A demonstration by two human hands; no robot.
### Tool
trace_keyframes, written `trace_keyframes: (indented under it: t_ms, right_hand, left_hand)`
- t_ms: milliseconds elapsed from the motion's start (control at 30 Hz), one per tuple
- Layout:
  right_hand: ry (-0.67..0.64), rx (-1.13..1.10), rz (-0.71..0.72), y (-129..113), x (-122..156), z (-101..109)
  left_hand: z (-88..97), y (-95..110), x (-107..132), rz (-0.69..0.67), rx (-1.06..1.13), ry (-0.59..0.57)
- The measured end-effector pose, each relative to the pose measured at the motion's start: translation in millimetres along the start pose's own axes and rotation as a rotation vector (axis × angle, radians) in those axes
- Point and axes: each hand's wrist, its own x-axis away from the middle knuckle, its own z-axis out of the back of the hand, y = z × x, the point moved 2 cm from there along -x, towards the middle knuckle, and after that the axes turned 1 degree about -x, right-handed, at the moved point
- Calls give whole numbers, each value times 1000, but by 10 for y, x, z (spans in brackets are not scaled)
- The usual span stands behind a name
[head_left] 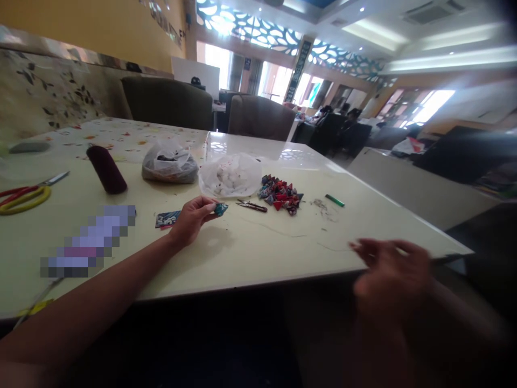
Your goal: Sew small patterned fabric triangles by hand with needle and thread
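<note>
Between the thumb and fingers of my left hand (191, 218) is a small teal patterned fabric piece (221, 209), held just above the table. My right hand (390, 269) is far to the right over the table's front edge, blurred, with its fingers pinched together. A thin thread (333, 248) runs up to those fingertips; whether a needle is there too I cannot make out. Past the teal piece lie dark thread snips (252, 206). Beside them is a pile of small stuffed fabric triangles (283, 195), red and multicoloured. Flat patterned fabric (166, 219) lies behind my left wrist.
Behind are a plastic bag of white stuffing (231, 177), another plastic bag (169, 164) and a dark maroon cylinder (107, 170). Yellow-and-red-handled scissors (30, 196) lie left, near a pixelated object (89, 242). A green stick (335, 200) and thread scraps (323, 209) are right.
</note>
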Motion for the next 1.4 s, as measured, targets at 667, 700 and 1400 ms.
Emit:
trace_keyframes:
  t_ms: [667, 700, 1400]
  right_hand:
    - [-971, 18, 28, 297, 1143, -1761]
    - [-983, -17, -7, 324, 1150, -1784]
    - [-866, 117, 231, 397, 1103, -1842]
  left_hand:
    - [-183, -43, 220, 55, -102, -179]
    - [-176, -41, 216, 69, -90, -172]
    - [-119, -40, 157, -53, -233, -33]
